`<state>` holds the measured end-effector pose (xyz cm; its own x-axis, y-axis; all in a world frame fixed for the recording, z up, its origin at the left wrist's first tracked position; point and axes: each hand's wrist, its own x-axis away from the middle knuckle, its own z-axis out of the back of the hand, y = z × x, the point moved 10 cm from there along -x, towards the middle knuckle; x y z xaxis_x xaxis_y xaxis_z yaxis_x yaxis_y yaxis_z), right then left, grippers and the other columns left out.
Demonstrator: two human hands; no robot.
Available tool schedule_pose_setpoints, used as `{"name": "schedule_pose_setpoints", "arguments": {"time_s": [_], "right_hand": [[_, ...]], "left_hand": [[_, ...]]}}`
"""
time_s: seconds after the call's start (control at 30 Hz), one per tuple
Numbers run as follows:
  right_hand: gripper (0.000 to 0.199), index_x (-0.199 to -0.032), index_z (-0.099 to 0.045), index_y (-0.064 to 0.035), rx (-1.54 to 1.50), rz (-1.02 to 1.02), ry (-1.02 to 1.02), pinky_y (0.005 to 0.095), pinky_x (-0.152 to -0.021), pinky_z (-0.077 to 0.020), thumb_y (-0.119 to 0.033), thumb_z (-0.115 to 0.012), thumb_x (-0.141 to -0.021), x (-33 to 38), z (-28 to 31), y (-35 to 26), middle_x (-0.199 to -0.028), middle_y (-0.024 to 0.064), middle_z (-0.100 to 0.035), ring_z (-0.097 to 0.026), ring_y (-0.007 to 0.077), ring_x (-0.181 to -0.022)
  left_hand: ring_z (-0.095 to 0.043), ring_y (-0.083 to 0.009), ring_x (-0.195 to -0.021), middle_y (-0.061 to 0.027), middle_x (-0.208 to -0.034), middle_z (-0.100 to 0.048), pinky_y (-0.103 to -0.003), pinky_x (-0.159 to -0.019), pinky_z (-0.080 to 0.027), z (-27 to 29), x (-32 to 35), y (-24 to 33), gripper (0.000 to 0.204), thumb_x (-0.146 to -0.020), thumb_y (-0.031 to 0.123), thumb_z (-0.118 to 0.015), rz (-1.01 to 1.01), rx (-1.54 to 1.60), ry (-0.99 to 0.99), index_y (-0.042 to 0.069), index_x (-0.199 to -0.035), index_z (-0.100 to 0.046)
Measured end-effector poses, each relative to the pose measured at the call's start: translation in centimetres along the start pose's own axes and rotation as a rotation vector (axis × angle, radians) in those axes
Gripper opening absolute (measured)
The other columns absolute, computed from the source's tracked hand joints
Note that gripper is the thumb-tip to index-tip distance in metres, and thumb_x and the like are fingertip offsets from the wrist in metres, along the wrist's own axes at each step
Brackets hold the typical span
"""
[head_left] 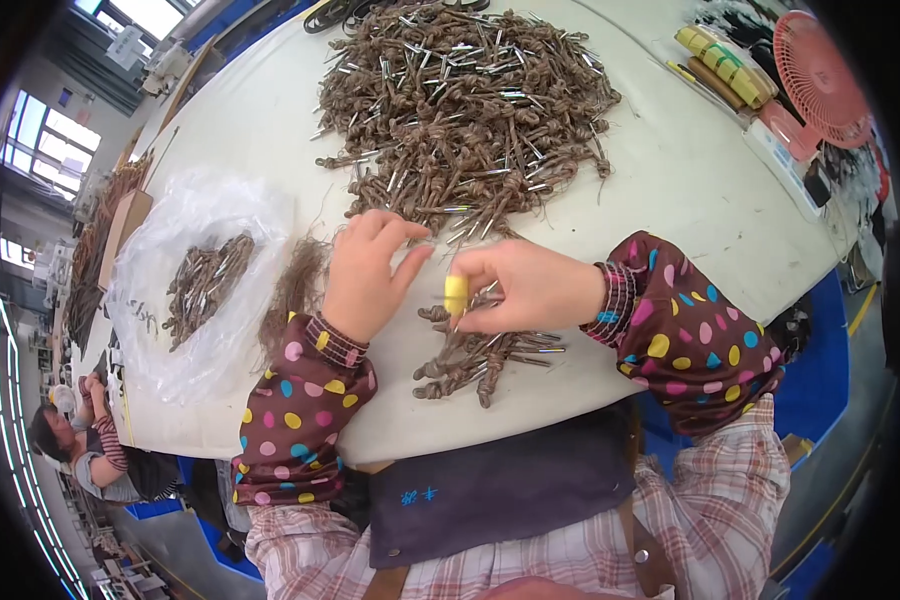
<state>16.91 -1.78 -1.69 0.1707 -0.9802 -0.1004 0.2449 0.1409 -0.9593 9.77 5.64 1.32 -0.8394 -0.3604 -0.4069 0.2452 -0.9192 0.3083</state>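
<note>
My right hand (530, 288) is closed around a small yellow-handled tool (456, 292), whose exact kind I cannot make out. Just below it lies a small heap of knotted brown cords with metal tips (488, 365). To the left, my left hand (368, 270) is raised over the table, thumb and forefinger bent toward each other with a gap between them; nothing shows in it. Beyond both hands spreads a large pile of the same brown cords (470, 110). A tuft of loose brown fibres (298, 290) lies beside my left wrist.
A clear plastic bag (200, 365) with more cords on it is at the left of the white table (690, 210). At the far right stand a pink fan (822, 78), a yellow-wrapped bundle (727, 65) and a white power strip (785, 165). Another person (90, 450) sits at far left.
</note>
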Motion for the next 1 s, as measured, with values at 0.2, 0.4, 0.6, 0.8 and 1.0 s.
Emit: {"name": "schedule_pose_setpoints", "arguments": {"time_s": [0.2,0.4,0.6,0.8,1.0], "right_hand": [[0.025,-0.092,-0.061,-0.0021,0.163,0.011,0.036,0.0288,-0.067,-0.0492,-0.020,-0.070,-0.078,0.3,1.8,-2.1,-0.081,0.0082,-0.064,-0.063,0.0179,-0.075],[0.021,-0.094,-0.060,0.0007,-0.175,0.026,0.425,0.0215,-0.066,-0.0464,-0.017,-0.065,-0.085,0.1,9.5,0.6,-0.077,0.0023,-0.063,-0.059,0.0058,-0.073],[0.022,-0.096,-0.060,0.0005,-0.070,-0.061,0.580,0.0216,-0.068,-0.0463,-0.020,-0.061,-0.088,1.2,12.4,0.8,-0.079,0.0029,-0.064,-0.059,0.0065,-0.072],[0.045,-0.112,-0.050,-0.0009,0.075,0.067,0.587,0.0226,-0.066,-0.0465,-0.034,-0.066,-0.086,1.2,10.8,-0.4,-0.087,0.0043,-0.062,-0.059,0.0088,-0.074],[0.040,-0.116,-0.052,-0.0028,-0.092,0.093,0.423,0.0134,-0.049,-0.0334,-0.017,-0.069,-0.083,-0.6,5.9,-0.9,-0.094,-0.0003,-0.060,-0.038,-0.0018,-0.054]], "left_hand": [[-0.052,-0.0230,-0.087,-0.0038,-0.088,-0.052,-0.036,-0.075,-0.039,-2.0,-2.8,2.9,0.021,-0.073,0.025,-0.072,-0.108,-0.151,-0.004,0.011,-0.087,-0.064],[-0.053,-0.0218,-0.086,-0.0032,-0.085,-0.053,-0.037,-0.076,-0.038,-4.0,-3.9,3.7,0.022,-0.074,0.029,-0.072,-0.094,-0.325,-0.037,0.012,-0.085,-0.065],[-0.055,-0.0162,-0.072,-0.0031,-0.074,-0.058,-0.031,-0.070,-0.041,-3.0,-3.9,1.6,0.017,-0.081,0.025,-0.067,-0.063,-0.153,0.022,0.009,-0.086,-0.067],[-0.047,-0.0044,-0.073,0.0010,-0.086,-0.061,-0.020,-0.069,-0.040,-1.2,0.7,-6.2,0.020,-0.092,0.020,-0.057,0.496,0.722,-0.019,0.002,-0.094,-0.065],[-0.047,-0.0055,-0.075,-0.0006,-0.092,-0.062,-0.021,-0.070,-0.041,-2.3,2.7,-2.3,0.021,-0.095,0.021,-0.055,0.432,1.000,-0.019,0.001,-0.097,-0.062]]}}
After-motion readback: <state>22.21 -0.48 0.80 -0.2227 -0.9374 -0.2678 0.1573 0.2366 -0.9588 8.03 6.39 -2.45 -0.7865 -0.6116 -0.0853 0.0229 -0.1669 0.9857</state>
